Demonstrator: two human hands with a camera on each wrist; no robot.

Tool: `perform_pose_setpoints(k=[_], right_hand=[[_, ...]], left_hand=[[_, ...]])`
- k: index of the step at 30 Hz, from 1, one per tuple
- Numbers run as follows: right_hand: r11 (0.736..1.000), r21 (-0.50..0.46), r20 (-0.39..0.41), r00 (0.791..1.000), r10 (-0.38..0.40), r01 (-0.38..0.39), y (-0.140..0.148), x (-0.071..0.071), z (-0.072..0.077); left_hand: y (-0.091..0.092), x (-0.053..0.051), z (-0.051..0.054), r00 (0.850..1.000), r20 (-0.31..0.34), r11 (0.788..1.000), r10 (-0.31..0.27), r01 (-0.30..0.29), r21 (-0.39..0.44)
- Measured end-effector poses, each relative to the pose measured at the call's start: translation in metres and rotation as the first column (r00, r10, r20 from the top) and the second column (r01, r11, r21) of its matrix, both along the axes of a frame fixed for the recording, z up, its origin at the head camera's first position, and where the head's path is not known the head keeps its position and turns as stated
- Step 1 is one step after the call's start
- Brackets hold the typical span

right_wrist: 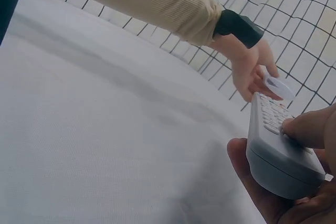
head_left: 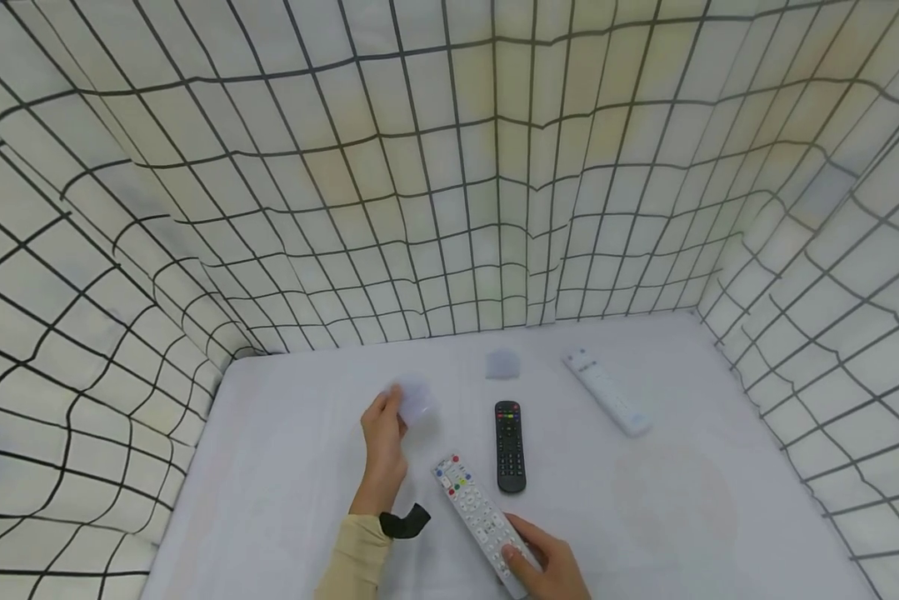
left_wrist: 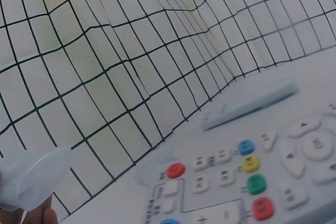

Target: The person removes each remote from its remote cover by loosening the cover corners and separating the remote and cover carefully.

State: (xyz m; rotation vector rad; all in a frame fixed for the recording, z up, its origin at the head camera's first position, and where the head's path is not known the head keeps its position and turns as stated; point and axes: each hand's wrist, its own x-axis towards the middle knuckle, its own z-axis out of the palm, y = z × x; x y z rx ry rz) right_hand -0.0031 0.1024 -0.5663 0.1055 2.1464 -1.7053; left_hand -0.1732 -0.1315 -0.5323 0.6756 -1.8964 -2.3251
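My left hand [head_left: 383, 433] pinches a thin, translucent plastic piece [head_left: 417, 401] above the left part of the table; in the left wrist view the plastic [left_wrist: 37, 177] looks curled and rounded at its end. A light grey remote control [head_left: 479, 515] with white and coloured buttons is gripped by my right hand [head_left: 545, 560]. The thumb lies over its lower buttons, and the fingers are beneath it, as the right wrist view of the remote control [right_wrist: 278, 150] shows. To its upper right lies a black remote control [head_left: 510, 450], touched by neither hand.
A white remote control [head_left: 606, 392] lies slanted at the back right, its outline hazy. Near the back edge is a small translucent plastic piece [head_left: 503, 364]. White cloth covers the table [head_left: 269, 483], and grid-patterned curtains [head_left: 449, 192] stand around its back and sides.
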Motion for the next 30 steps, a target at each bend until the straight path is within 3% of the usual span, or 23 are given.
perform_pose_setpoints(k=[7,17,24,30], right_hand=[[1.000,0.018,0.009,1.000,-0.017,0.017,0.004,0.001,-0.004],[0.999,0.036,0.009,1.000,-0.022,0.022,0.007,0.001,-0.006],[0.999,0.032,0.027,0.999,-0.031,0.030,0.006,-0.001,-0.008],[0.999,0.032,0.031,0.999,-0.037,0.036,0.005,0.000,-0.009]], left_hand=[[0.000,-0.034,-0.004,0.987,0.034,0.986,-0.155,0.157,-0.062],[-0.001,-0.073,-0.015,0.960,0.106,0.953,-0.260,0.273,-0.132],[-0.002,-0.090,-0.023,0.940,0.135,0.925,-0.313,0.334,-0.180],[-0.003,-0.100,-0.033,0.942,0.113,0.896,-0.316,0.335,-0.291]])
